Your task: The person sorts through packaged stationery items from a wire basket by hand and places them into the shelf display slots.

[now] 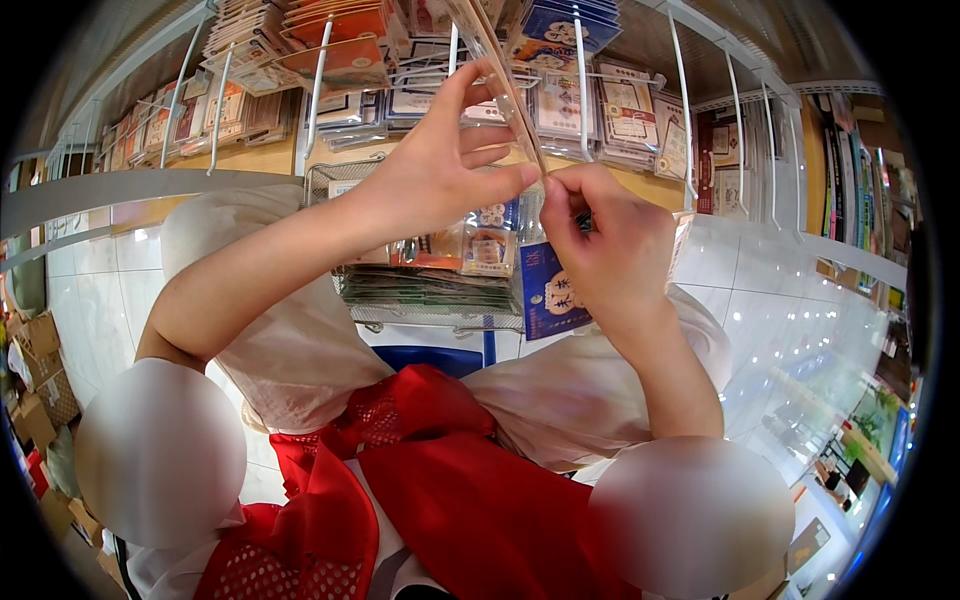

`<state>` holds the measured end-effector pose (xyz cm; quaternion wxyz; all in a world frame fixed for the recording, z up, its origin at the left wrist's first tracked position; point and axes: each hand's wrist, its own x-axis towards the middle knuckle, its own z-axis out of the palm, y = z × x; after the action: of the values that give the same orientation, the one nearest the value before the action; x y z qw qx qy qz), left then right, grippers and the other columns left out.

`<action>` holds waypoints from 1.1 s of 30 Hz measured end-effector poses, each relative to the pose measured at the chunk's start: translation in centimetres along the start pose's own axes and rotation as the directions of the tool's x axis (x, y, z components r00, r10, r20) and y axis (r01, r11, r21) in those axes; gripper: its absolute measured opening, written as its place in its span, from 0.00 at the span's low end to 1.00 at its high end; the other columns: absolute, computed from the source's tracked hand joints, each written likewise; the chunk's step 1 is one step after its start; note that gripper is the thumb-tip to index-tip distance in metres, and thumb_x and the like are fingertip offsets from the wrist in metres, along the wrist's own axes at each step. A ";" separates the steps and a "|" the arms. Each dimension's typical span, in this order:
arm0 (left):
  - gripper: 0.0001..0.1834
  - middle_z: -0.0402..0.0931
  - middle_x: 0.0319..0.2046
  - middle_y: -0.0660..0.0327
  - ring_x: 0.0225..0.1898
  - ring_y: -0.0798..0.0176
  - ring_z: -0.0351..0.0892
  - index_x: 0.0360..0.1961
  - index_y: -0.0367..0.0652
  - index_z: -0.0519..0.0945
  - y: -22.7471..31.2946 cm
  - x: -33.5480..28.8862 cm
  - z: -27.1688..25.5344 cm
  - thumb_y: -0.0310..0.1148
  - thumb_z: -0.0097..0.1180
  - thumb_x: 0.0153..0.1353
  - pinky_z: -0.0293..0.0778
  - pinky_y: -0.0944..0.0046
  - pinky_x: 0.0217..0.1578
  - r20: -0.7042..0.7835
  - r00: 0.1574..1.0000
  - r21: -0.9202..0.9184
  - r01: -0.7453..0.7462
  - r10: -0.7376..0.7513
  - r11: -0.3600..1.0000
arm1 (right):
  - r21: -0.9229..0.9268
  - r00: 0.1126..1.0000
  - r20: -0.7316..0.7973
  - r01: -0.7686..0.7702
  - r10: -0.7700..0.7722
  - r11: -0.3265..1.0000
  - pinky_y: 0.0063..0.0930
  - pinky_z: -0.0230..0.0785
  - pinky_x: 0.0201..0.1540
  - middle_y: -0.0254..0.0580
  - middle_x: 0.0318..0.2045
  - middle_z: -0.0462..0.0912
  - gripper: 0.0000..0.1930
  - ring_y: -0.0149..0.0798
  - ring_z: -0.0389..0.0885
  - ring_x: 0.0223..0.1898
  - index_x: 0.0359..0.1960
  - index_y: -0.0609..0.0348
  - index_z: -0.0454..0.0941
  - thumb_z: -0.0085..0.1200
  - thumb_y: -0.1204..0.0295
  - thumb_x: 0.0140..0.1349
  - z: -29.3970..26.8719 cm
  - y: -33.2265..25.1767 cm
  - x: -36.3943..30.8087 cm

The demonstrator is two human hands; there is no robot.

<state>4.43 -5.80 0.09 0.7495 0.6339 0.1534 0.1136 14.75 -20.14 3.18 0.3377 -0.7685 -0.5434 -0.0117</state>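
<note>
Seen almost edge-on, a thin flat packet [512, 100] in clear plastic stands tilted between my hands, in front of the rack. My left hand [425, 170] grips its left side, fingers bent against it and thumb at the lower edge. The lower corner is pinched between the thumb and fingers of my right hand [620, 245]. Below that hand is a blue packet [550, 290] with a white design; whether the hand touches it is hidden. A wire basket [430, 322] by my knees holds several flat packets [485, 248], partly covered by my left forearm.
Ahead, white rack hooks [582, 85] stick out toward me among stacked packets [335, 45]. More packets [630, 110] stand on the shelf behind. Upright books [860, 190] fill a shelf at right. Cardboard boxes [40, 355] lie at far left, on a tiled floor [750, 270].
</note>
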 end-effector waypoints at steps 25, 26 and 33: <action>0.46 0.48 0.61 0.49 0.61 0.57 0.58 0.64 0.45 0.33 -7.4 -10.7 -4.1 0.24 0.52 0.54 0.63 0.58 0.55 0.649 0.710 -0.112 0.444 -0.273 0.889 | 0.125 0.598 0.801 -0.216 0.030 0.968 0.33 0.68 0.26 0.47 0.18 0.77 0.09 0.46 0.77 0.22 0.24 0.62 0.76 0.45 0.72 0.54 5.5 2.8 -1.5; 0.47 0.47 0.62 0.49 0.61 0.56 0.58 0.64 0.46 0.32 -8.1 -11.3 -4.3 0.24 0.52 0.54 0.64 0.58 0.54 0.634 0.715 -0.146 0.484 -0.294 0.863 | 0.115 0.595 0.803 -0.213 0.036 0.970 0.33 0.68 0.26 0.47 0.18 0.77 0.09 0.46 0.77 0.22 0.24 0.62 0.76 0.45 0.72 0.54 6.3 3.3 -1.2; 0.44 0.40 0.65 0.50 0.61 0.55 0.58 0.64 0.46 0.36 -10.4 -13.8 -7.1 0.26 0.53 0.55 0.59 0.55 0.56 0.571 0.706 -0.149 0.591 -0.419 0.793 | -0.221 0.750 0.612 -0.146 0.253 0.964 0.40 0.70 0.35 0.50 0.24 0.79 0.06 0.52 0.78 0.29 0.28 0.58 0.75 0.49 0.71 0.50 18.6 9.3 4.6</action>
<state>-11.28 -6.15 -10.00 0.8567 0.4417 0.0991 -0.2473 17.97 -8.18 -14.10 0.0715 -0.8051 -0.5372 0.2411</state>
